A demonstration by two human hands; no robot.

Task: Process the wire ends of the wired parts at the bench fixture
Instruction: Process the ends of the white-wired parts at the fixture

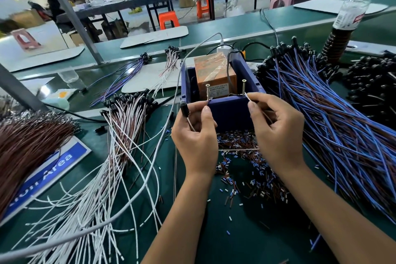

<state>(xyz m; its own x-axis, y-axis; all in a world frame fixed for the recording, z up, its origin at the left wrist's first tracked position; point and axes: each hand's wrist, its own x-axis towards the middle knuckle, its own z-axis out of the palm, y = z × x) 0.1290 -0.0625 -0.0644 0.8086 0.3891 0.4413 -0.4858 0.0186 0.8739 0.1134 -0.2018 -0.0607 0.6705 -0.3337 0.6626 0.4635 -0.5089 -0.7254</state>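
Note:
A dark blue bin [227, 111] holds an orange box [214, 73], and two upright screws [207, 92] stick up at its front wall. My left hand [196, 135] pinches a wired part with a black head [184, 109] and presses its wire against the left screw. My right hand [276, 128] pinches the white wire end [248, 97] next to the right screw. Cut bits of insulation [246, 169] lie heaped under my hands in front of the bin.
White and brown wired parts [120, 135] sprawl on the left. A big bundle of blue and brown ones [334, 120] fills the right. A grey cable [150, 169] crosses the green mat. A water bottle [351, 6] stands at the back right, a blue sign [49, 169] at left.

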